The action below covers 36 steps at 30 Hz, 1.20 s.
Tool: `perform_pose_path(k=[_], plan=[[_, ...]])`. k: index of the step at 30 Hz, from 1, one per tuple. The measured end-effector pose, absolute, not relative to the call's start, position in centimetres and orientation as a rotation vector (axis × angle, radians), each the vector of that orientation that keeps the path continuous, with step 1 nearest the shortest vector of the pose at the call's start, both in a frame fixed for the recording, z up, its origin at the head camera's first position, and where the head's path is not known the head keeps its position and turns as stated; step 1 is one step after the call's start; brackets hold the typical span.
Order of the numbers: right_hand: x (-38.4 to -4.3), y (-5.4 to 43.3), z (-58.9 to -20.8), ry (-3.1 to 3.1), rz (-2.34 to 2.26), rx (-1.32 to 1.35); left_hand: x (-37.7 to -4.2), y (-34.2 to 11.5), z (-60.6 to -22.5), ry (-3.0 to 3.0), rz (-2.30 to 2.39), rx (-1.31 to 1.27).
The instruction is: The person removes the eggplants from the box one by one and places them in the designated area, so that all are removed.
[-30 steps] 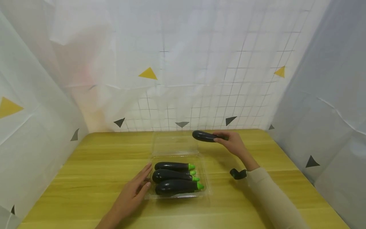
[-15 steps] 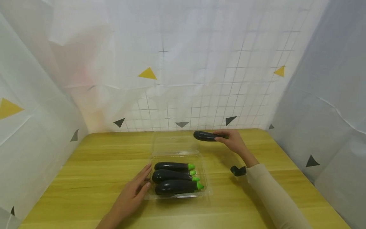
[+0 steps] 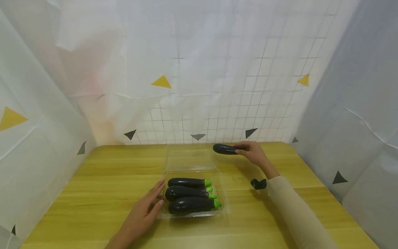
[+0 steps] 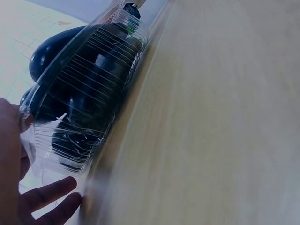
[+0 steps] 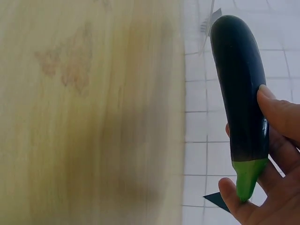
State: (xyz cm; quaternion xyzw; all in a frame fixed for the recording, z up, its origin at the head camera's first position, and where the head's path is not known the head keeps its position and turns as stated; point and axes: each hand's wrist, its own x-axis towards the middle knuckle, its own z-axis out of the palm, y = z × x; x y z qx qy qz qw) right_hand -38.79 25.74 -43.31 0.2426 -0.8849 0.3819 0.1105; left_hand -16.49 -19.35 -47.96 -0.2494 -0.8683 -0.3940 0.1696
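Observation:
My right hand (image 3: 253, 153) holds a dark, glossy eggplant (image 3: 224, 149) near its stem end, raised over the far right of the table. In the right wrist view, the thumb and fingers lie round the eggplant (image 5: 241, 93), with its green cap (image 5: 247, 176) by the little finger. My left hand (image 3: 141, 212) rests against the left side of a clear plastic clamshell box (image 3: 225, 207), fingers extended. Several eggplants (image 3: 192, 204) lie side by side in the box, green stems to the right. In the left wrist view, my fingertips (image 4: 63, 187) are close to the ribbed box wall (image 4: 93, 70).
The box's clear lid (image 3: 189, 157) lies folded back toward the rear edge of the wooden table (image 3: 118, 173). White sheets with grid lines (image 3: 214, 86) and coloured triangles enclose the table at the back and both sides. A black wrist camera (image 3: 258, 184) hangs at the right sleeve.
My right hand has shifted slightly to the right with the eggplant still held. The left hand, the box and the eggplants inside it stay where they were.

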Motion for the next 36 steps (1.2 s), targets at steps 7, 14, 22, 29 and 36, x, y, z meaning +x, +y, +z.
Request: perform_pose_path(k=[7, 14, 22, 29, 36], plan=[[-39.6, 26.0, -43.9, -2.615, 1.16, 0.7, -16.5, -19.4, -48.1, -2.453, -1.118, -0.72], [-40.3, 26.3, -44.4, -2.655, 1.197, 0.653, -16.5, -19.4, -48.2, -2.43, -1.14, -0.756], [-41.0, 26.8, -45.0, -2.693, 1.169, 0.615, -16.5, -19.4, -48.0, -2.437, -1.124, -0.738], [-41.5, 27.0, -45.7, -2.697, 1.144, 0.613, -16.5, -19.5, -48.1, -2.449, -1.108, -0.74], [-42.2, 27.0, -46.7, -2.673, 1.166, 0.625, -16.6, -19.6, -48.2, -2.445, -1.095, -0.74]])
